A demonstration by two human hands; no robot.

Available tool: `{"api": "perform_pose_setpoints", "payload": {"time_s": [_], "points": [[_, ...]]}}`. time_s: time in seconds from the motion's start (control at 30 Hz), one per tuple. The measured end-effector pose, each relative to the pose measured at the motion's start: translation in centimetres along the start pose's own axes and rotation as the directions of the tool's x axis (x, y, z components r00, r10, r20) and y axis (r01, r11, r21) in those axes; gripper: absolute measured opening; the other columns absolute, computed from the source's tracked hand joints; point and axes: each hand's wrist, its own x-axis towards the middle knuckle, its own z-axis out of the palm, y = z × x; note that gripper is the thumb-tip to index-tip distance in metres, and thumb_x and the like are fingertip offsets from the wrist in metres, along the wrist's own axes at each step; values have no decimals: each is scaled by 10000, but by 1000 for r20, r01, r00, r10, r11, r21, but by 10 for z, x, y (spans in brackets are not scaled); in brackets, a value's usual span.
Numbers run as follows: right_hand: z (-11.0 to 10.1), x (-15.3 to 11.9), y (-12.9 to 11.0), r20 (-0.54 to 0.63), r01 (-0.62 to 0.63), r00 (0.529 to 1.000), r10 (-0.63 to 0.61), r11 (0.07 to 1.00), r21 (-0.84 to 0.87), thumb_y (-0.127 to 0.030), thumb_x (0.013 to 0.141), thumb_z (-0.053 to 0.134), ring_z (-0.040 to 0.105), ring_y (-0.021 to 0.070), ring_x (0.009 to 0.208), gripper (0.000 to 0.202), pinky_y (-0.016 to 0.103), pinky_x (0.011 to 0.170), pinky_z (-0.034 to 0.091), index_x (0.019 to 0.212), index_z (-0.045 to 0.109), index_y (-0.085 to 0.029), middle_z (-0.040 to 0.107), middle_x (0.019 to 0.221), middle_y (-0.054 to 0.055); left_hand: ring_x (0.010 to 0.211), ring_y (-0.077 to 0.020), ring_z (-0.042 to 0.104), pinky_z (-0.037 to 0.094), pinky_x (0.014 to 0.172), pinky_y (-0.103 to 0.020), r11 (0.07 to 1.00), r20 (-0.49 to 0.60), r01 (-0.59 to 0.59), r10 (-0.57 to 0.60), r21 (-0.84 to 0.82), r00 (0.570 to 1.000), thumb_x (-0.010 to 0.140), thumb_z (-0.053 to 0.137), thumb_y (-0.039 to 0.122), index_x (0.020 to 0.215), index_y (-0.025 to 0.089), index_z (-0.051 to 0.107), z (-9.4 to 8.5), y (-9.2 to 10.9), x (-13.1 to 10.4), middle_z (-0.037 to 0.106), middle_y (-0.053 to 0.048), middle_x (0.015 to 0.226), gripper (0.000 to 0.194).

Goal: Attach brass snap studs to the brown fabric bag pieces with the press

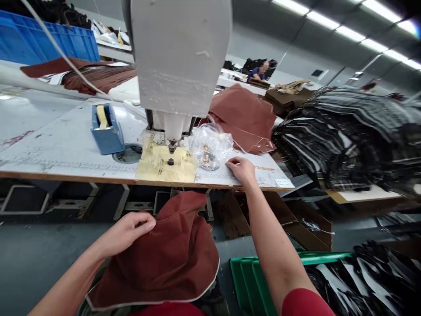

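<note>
A reddish-brown fabric piece (pixel 171 250) with a pale edge hangs over my lap. My left hand (pixel 136 226) pinches its upper left edge between thumb and fingers. On the table's front part, my right hand (pixel 241 169) has its fingertips drawn together at the tabletop; whatever they hold is too small to make out. Just left of those fingers lies a clear plastic bag (pixel 213 140) with small brass-coloured pieces (pixel 206 156). The press machine head (pixel 180 57) stands above a dark lower die (pixel 170 162), set in a yellow-taped plate (pixel 154 169).
A blue tape dispenser (pixel 107 131) stands on the left beside a round dish (pixel 128 153). Brown fabric pieces (pixel 243 116) lie behind the bag. Stacked dark pieces (pixel 348 136) rise at right, above a green crate (pixel 250 281). Another person (pixel 258 72) sits far back.
</note>
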Motion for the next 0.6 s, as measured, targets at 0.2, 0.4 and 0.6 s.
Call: {"api": "perform_pose_setpoints", "payload": {"time_s": [0.2, 0.4, 0.6], "points": [[11, -98, -48, -129, 173, 983, -130, 887, 429, -423, 854, 688, 685, 198, 758, 269, 315, 739, 531, 970, 734, -184, 735, 819, 48, 698, -135, 491, 363, 676, -246, 955, 2, 101, -104, -278, 995, 865, 634, 497, 786, 150, 641, -1, 4, -4, 580, -2, 751, 356], [55, -231, -113, 184, 361, 748, -638, 624, 693, -252, 913, 670, 703, 164, 812, 71, 297, 782, 559, 934, 736, -241, 762, 908, 17, 558, -85, 302, 214, 516, -229, 968, -43, 119, -132, -219, 990, 852, 627, 560, 671, 165, 514, 3, 6, -9, 397, 47, 618, 449], [84, -241, -122, 96, 425, 718, -690, 543, 724, -210, 902, 686, 669, 173, 887, 39, 330, 835, 550, 906, 712, -239, 726, 913, 26, 574, -93, 293, 199, 514, -244, 993, -142, 36, -20, 114, 990, 905, 526, 579, 606, 158, 516, 6, 22, -17, 347, 41, 585, 516]]}}
